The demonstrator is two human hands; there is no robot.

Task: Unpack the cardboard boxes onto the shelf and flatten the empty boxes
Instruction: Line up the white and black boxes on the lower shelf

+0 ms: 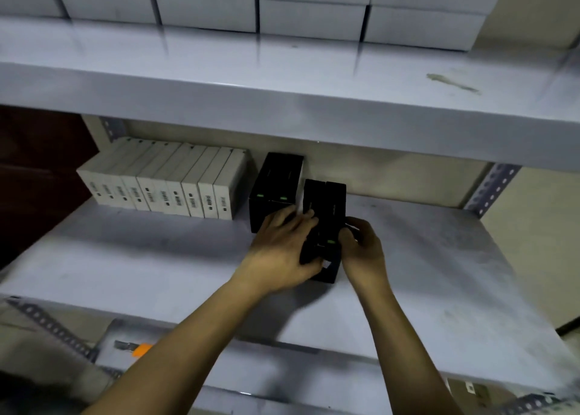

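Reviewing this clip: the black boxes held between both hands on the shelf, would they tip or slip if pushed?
The black boxes stand tall and narrow, so probably tippy sideways. Their flat, square sides look stiff, likely sliding easily on the smooth shelf. The left hand and right hand steady them.

Left hand (284,251): fingers spread and curled, palm down, gripping from the left.
Right hand (364,251): fingers curled, gripping from the right.
Forearms: bare, both reaching far, converging.

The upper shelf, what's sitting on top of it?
The upper shelf holds stacked white boxes along the back, and a small greenish scrap lies near its right front. What's behind the boxes is hidden.
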